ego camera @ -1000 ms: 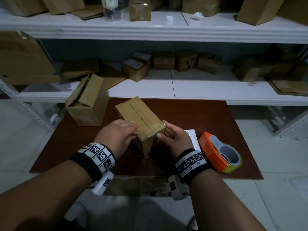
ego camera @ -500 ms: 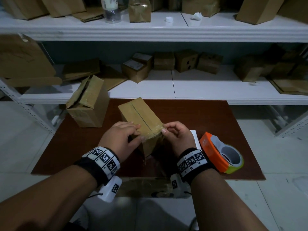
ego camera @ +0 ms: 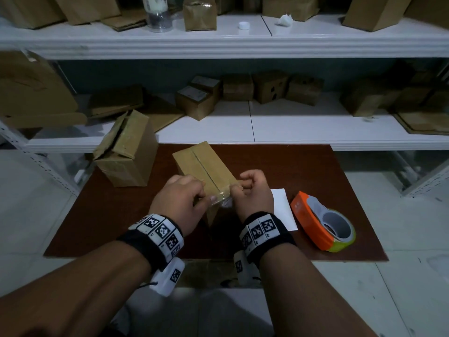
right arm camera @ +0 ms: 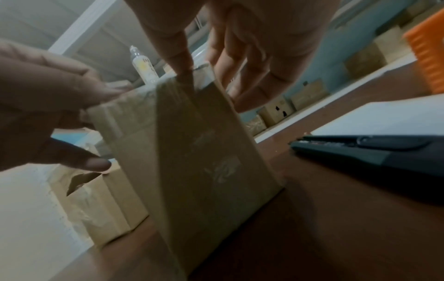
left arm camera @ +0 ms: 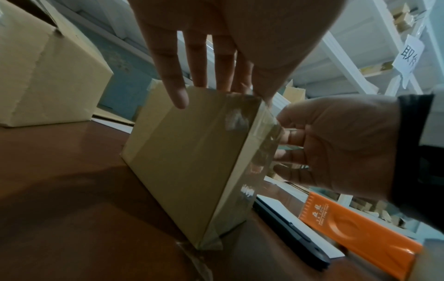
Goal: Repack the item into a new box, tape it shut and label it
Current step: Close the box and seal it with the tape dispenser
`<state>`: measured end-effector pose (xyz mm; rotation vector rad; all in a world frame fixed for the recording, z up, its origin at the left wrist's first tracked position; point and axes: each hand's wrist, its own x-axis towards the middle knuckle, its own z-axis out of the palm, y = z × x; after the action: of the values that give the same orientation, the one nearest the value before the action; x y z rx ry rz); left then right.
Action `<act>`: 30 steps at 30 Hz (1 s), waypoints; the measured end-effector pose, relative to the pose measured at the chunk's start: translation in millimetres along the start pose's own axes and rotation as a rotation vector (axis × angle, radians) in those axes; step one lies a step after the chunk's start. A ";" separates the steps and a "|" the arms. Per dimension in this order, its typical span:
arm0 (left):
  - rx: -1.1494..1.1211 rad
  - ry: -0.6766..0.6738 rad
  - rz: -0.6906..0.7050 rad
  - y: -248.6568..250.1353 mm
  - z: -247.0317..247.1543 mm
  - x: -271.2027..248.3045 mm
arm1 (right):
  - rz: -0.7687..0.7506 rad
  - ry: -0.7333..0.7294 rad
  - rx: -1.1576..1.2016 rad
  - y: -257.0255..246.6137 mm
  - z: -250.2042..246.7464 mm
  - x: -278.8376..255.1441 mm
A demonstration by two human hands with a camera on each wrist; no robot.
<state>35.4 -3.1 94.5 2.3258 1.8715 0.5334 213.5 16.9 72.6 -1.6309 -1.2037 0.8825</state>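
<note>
A small cardboard box (ego camera: 206,166) stands on the brown board (ego camera: 109,215), its top seam running away from me. Clear tape (ego camera: 222,194) shines over its near top edge and down the near face (left arm camera: 259,144). My left hand (ego camera: 179,200) grips the box's near left corner, fingers laid on the cardboard (left arm camera: 177,79) and thumb at the taped edge. My right hand (ego camera: 252,193) has curled fingers and pinches the tape at the near right corner (right arm camera: 185,72). What is inside the box is hidden.
An orange tape dispenser (ego camera: 323,222) lies at the right of the board, beside a white label sheet (ego camera: 284,210) and a black utility knife (right arm camera: 374,152). A larger box with loose flaps (ego camera: 126,156) stands at the left. White shelves (ego camera: 243,127) with several boxes run behind.
My right hand has left the box's right side and curled up to pinch the tape at the near top edge. My left thumb has slid onto that same edge.
</note>
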 end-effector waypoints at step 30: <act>-0.052 0.018 0.071 -9.5 2.1 -18.5 | -0.031 -0.132 -0.274 2.1 -4.0 0.6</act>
<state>24.0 -18.4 86.0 2.3687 1.7662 0.6050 217.9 16.3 72.0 -1.7856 -1.4907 0.8446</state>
